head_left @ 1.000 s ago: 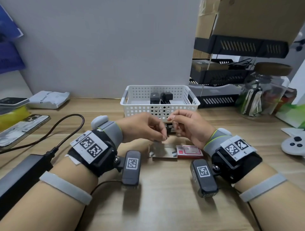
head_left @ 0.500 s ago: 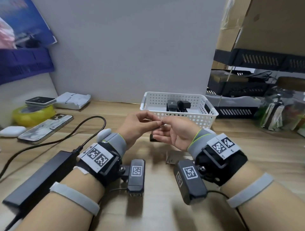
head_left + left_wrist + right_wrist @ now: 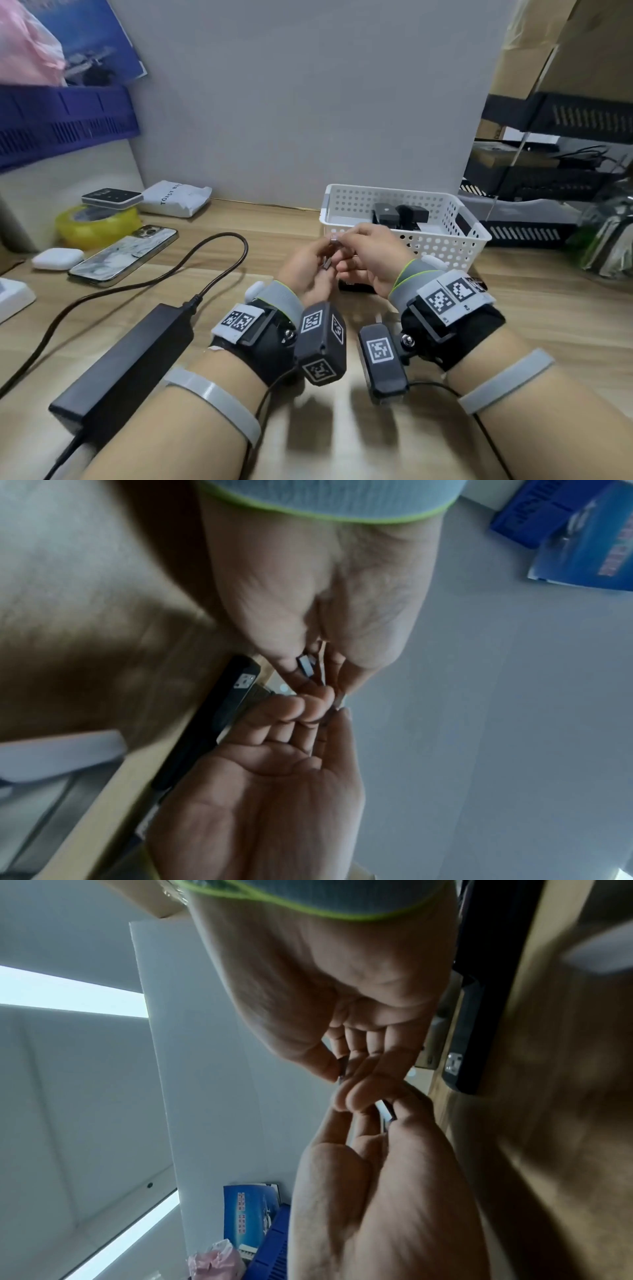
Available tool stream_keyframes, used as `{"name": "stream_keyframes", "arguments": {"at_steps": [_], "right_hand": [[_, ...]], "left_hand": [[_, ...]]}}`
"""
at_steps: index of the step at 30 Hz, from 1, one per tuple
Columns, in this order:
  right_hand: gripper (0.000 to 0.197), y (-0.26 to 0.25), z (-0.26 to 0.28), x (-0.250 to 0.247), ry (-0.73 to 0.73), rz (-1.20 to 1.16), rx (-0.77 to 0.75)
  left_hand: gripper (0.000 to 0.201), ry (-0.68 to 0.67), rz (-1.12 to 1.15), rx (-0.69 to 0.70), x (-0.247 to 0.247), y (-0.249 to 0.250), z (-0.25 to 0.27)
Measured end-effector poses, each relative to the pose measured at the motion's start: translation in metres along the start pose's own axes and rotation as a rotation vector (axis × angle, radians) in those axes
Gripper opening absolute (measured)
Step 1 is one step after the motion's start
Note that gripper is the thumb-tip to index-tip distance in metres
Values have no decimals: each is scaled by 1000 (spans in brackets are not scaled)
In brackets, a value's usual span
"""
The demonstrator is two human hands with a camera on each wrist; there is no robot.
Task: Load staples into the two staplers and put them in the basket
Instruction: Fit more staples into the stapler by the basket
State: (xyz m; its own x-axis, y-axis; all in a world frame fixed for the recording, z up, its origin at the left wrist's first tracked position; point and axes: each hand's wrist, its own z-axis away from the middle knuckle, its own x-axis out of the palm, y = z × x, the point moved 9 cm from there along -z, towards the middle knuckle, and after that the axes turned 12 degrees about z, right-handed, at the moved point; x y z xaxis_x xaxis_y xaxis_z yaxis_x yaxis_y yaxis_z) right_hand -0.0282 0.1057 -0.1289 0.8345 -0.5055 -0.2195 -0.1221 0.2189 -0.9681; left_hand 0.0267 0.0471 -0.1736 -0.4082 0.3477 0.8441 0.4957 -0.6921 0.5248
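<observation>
Two hands meet above the wooden desk [image 3: 513, 308], just in front of the white perforated basket [image 3: 445, 246]. The left hand [image 3: 305, 270] pinches a short strip of staples [image 3: 327, 263] between thumb and curled fingers; in the left wrist view the grey end of the strip [image 3: 306, 665] shows at the thumb tip. The right hand [image 3: 373, 255] pinches a second small metallic piece [image 3: 335, 242] between thumb and forefinger, its other fingers loosely extended. In the right wrist view this piece is a thin dark sliver [image 3: 342, 1068] at the thumb tip. Whether the two pieces are joined or separate cannot be determined. The fingertips of both hands touch.

One black stapler [image 3: 356, 286] lies on the desk directly below the hands, mostly hidden by the right hand. In the left wrist view it [image 3: 226, 710] lies flat, with a small metal plate at its near end. Whether its magazine is open cannot be determined.

Inside the basket lie two black blocks [image 3: 399, 214], side by side against the far wall; their identity cannot be determined.

To the left on the desk: a black power adapter [image 3: 130, 363] with its cable [image 3: 191, 270], a phone [image 3: 125, 255], a white earbud case [image 3: 57, 258] and a roll of yellow tape [image 3: 97, 224].
</observation>
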Motion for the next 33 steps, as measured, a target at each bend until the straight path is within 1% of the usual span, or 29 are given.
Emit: {"name": "stream_keyframes", "arguments": {"at_steps": [3,5,9,11,13,16,18,21,24,25,28,30,33], "right_hand": [[9,2,-2,-2,-24,16,20],[8,3,-2,-7,-34,4,31],[5,1,0,-17,-49,-24,31],[4,-1,2,-22,-52,-30,14],[5,-3,4,-24,-61,-11,-3],[7,-2,6,-26,-54,55,-40],[10,-2,7,-27,-42,126,-84],[12,-1,5,-31,-1,180,-121],[13,0,3,-32,19,228,-131],[13,0,3,-32,16,231,-134],[13,-1,3,-32,-9,209,-136],[13,-3,5,-31,-54,177,-132],[10,-6,10,-28,-136,134,-121]], "left_hand": [[25,101,95,13,-14,4,0],[22,123,128,-3,-19,5,0],[16,124,47,-33,-21,2,-2],[16,103,-28,-89,-20,-4,-1],[16,55,-78,-135,-20,-7,-1],[20,-79,-164,-146,-10,-10,-2],[19,-132,-221,-143,-4,-11,0],[20,-134,-261,-155,-3,-12,1],[34,-121,-272,-156,-6,-11,1],[32,-116,-273,-151,-8,-10,0],[15,-87,-271,-120,-9,-5,0],[7,-85,-273,-90,-9,-1,0],[4,-120,-302,-64,-5,3,1]]}}
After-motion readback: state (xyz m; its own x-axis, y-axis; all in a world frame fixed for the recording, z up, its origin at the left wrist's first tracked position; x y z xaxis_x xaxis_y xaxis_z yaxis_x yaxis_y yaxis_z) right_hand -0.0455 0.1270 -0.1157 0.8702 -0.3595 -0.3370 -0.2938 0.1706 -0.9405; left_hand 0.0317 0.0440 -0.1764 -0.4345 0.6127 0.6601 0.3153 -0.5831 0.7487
